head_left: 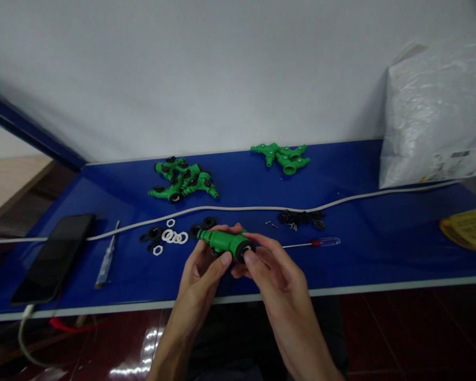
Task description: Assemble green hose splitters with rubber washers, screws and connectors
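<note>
Both hands hold one green plastic hose connector (225, 242) over the front of the blue shelf. My left hand (204, 270) is closed around its narrow ribbed end and body from below. At the wide end, my right hand (275, 270) grips the black collar, its thumb pressed at the opening, where something white shows inside. Just behind the hands lie black rings (209, 222). White rings (174, 236) are spread to the left. A screwdriver (325, 242) with a clear and red handle lies right of my right hand, its shaft tip hidden behind the fingers.
Green connectors with black parts (184, 180) sit at back left, plain green ones (283, 156) at back centre. Small black parts (301, 218) and screws lie right. A white cable (246, 208) crosses the shelf. Phone (53, 259), clear screwdriver (107, 262) left; plastic-wrapped package (432, 116) right.
</note>
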Motion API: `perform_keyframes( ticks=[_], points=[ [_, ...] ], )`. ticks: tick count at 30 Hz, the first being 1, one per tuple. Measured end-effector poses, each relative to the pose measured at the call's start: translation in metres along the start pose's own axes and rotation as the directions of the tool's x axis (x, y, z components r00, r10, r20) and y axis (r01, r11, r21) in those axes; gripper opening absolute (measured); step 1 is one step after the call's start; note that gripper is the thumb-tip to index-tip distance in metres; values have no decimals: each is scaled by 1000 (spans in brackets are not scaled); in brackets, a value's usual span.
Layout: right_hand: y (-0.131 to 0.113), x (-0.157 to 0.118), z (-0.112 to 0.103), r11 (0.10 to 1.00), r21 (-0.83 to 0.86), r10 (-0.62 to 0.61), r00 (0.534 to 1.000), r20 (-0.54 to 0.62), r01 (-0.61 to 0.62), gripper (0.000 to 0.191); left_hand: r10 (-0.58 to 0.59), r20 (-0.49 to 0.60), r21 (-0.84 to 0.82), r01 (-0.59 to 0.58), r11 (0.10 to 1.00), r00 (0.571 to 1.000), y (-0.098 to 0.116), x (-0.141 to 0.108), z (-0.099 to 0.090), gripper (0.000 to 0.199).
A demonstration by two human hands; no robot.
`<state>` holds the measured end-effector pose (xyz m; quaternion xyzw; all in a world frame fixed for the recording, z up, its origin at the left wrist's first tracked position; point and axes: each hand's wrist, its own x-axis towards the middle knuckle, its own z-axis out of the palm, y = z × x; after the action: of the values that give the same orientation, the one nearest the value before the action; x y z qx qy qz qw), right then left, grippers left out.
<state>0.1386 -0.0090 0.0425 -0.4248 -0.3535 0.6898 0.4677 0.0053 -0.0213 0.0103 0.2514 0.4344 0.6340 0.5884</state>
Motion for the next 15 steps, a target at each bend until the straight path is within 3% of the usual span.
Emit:
perform_keyframes(
  ticks=[9, 15],
  points=[
    [1, 0, 6, 994, 41, 99, 992, 73, -102, 40, -48, -15, -64, 47, 997, 999, 4, 0, 2, 30],
    [6, 1, 5, 996, 76, 45, 994, 95, -52, 38, -46, -41, -77, 42, 996, 998, 6, 1, 5, 33]
  ],
)
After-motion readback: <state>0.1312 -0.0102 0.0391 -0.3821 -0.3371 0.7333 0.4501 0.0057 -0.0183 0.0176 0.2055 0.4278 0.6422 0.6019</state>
